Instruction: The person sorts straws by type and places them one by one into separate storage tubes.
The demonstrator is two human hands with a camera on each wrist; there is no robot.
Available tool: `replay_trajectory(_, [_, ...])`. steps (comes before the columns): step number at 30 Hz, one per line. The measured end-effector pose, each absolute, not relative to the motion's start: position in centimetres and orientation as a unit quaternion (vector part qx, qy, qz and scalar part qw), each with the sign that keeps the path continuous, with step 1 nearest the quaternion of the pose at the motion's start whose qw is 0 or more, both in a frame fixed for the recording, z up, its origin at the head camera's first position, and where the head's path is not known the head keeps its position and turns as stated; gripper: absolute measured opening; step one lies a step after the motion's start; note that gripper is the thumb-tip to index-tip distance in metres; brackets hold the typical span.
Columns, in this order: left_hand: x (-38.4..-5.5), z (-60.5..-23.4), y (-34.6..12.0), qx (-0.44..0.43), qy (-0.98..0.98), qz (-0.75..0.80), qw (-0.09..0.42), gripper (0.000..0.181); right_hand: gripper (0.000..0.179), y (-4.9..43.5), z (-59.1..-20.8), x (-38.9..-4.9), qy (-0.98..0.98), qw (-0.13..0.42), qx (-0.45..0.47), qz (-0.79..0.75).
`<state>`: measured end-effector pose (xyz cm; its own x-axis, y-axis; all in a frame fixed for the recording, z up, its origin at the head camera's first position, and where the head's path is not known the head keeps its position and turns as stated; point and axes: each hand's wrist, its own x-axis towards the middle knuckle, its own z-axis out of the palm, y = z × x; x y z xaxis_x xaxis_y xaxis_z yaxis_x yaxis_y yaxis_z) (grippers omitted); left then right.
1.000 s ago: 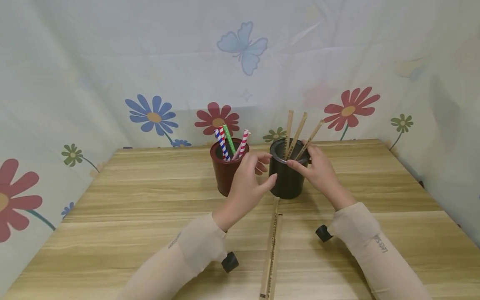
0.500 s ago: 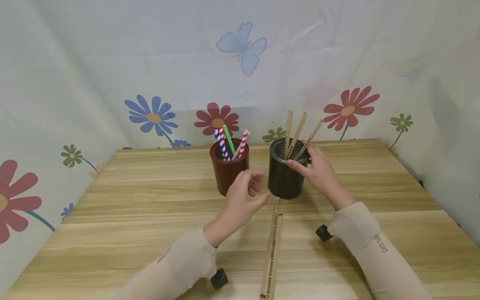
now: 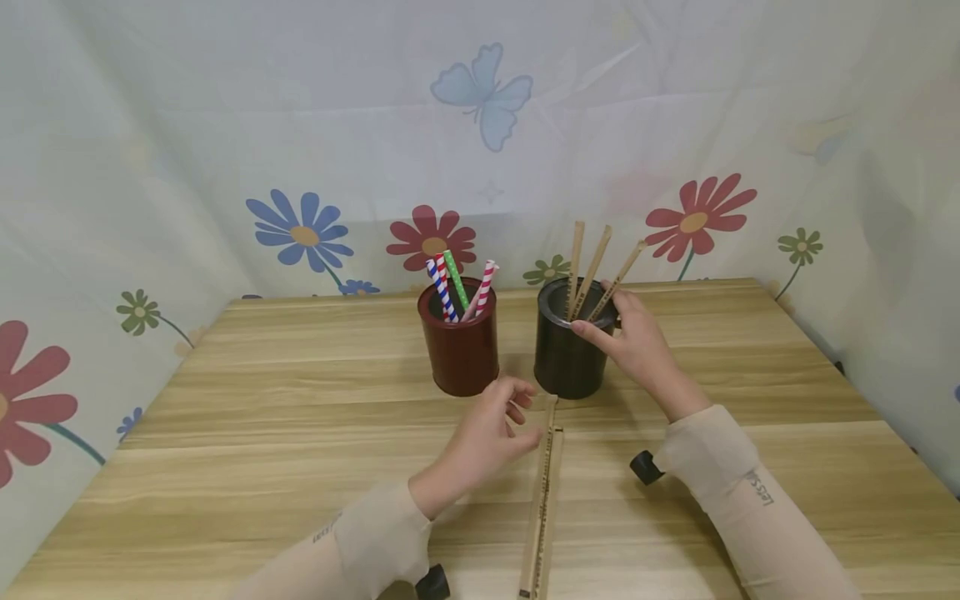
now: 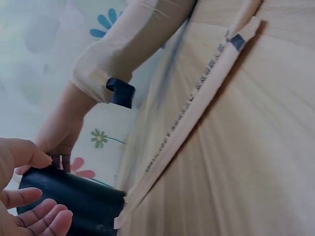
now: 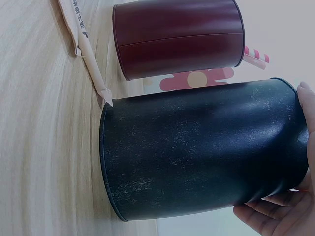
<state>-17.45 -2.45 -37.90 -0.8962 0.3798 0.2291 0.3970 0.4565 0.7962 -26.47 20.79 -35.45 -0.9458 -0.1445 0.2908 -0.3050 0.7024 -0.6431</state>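
Note:
My right hand (image 3: 640, 354) grips the black can (image 3: 570, 362) near its rim from the right, thumb at the front and fingers behind; the right wrist view shows the fingers curled round its upper end. Several slim sticks in brown paper wrappers (image 3: 597, 262) lean inside this can. Over the table, in front of the cans, my left hand (image 3: 480, 442) holds nothing, its fingers loosely bent and thumb apart. Just right of its fingertips lie more slim paper-wrapped sticks (image 3: 542, 508) with printed lettering, end to end with the black can's base. What the wrappers contain is hidden.
To the left of the black can stands a dark red can (image 3: 462, 358) with several striped and dotted paper straws (image 3: 453, 292). The wooden table (image 3: 247, 400) meets a flower-printed cloth (image 3: 360, 125) at the back. A black strap piece (image 3: 647, 467) hangs under the right cuff.
My left hand has come down and toward me, from beside the black can's rim to beside the wrapped sticks on the table. The right hand keeps its grip on the black can.

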Motion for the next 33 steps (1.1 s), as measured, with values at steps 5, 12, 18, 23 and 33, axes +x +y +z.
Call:
replay_trajectory(5, [-17.4,-39.0,-2.2,-0.23,-0.86,-0.456,-0.008,0.045,0.088,20.7,-35.4,-26.4,-0.915,0.115,0.126,0.365])
replay_trajectory(12, [-17.6,-40.1,-1.8,-0.239,-0.874,-0.424,-0.006,0.046,0.087,20.6,-35.5,-26.4,-0.913,0.118,0.128,0.369])
replay_trajectory(18, [-17.9,-40.8,-1.3,-0.236,-0.885,-0.401,-0.009,0.047,0.088,20.7,-35.5,-26.4,-0.913,0.117,0.127,0.369])
replay_trajectory(23, [-18.1,-41.2,-0.9,-0.229,-0.896,-0.38,-0.018,0.046,0.087,20.7,-35.5,-26.5,-0.914,0.115,0.125,0.368])
replay_trajectory(33, [-18.4,-41.3,-0.3,-0.225,-0.91,-0.346,-0.023,0.045,0.089,20.8,-35.5,-26.5,-0.914,0.114,0.124,0.37])
